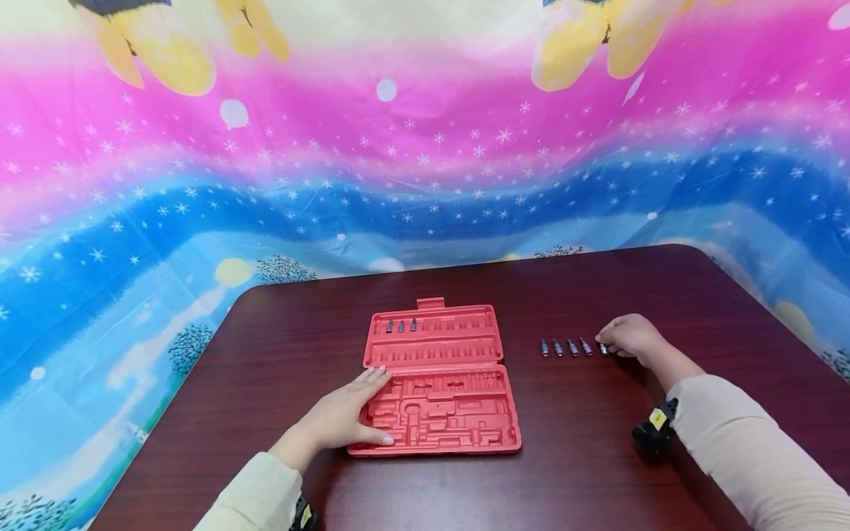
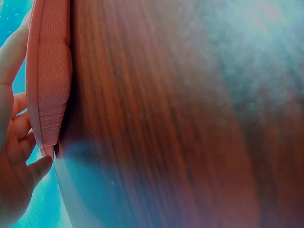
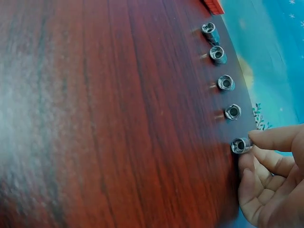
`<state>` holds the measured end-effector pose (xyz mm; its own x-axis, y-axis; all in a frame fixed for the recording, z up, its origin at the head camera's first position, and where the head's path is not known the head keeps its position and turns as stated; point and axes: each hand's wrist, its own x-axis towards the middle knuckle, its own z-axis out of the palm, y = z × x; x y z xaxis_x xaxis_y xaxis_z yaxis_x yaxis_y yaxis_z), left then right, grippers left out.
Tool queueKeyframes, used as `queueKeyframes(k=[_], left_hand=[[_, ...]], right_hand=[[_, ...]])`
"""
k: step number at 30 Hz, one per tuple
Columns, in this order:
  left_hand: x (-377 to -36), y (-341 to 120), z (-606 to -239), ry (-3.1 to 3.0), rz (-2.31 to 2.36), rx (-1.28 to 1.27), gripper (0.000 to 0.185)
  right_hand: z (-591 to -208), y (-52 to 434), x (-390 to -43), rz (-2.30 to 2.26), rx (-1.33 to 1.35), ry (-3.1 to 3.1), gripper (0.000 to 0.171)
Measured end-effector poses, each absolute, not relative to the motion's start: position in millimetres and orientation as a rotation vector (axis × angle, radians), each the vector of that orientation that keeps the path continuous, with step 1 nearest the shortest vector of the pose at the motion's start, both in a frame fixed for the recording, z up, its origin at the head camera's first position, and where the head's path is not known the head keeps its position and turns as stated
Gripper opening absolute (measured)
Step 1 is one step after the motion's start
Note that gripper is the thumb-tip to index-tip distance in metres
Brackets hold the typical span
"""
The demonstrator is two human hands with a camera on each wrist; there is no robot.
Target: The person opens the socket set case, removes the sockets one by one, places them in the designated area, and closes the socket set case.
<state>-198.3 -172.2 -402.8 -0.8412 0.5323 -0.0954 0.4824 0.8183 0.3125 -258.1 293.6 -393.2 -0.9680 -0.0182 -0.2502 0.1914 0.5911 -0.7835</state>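
Setting: an improvised indoor recording corner, not identifiable as any furnished room or trade workshop. Evidence: one dark reddish-brown wood-grain table with rounded corners (image 1: 598,457); directly behind the table and falling past its left and right edges, a glossy printed plastic backdrop sheet in pink, blue and pale yellow bands with white snowflakes, small trees and yellow cartoon shapes (image 1: 425,147), hiding every wall. On the table, centre: an open red moulded plastic tool case (image 1: 441,380). Right of the case: a row of five small grey metal sockets (image 1: 572,346).
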Motion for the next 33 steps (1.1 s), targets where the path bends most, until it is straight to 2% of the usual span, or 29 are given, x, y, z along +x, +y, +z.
queueKeyframes(k=[16,33], left_hand=[[-195.4,-171.0,-400.0,2.821,0.427,0.793,0.099],[-195.4,-170.5,-396.3,2.816,0.427,0.783,0.098]], right_hand=[[-396.3,289.3,-256.8,-1.303,0.143,2.642,0.015],[-393.6,288.3,-254.2,-1.283,0.139,2.65,0.022]])
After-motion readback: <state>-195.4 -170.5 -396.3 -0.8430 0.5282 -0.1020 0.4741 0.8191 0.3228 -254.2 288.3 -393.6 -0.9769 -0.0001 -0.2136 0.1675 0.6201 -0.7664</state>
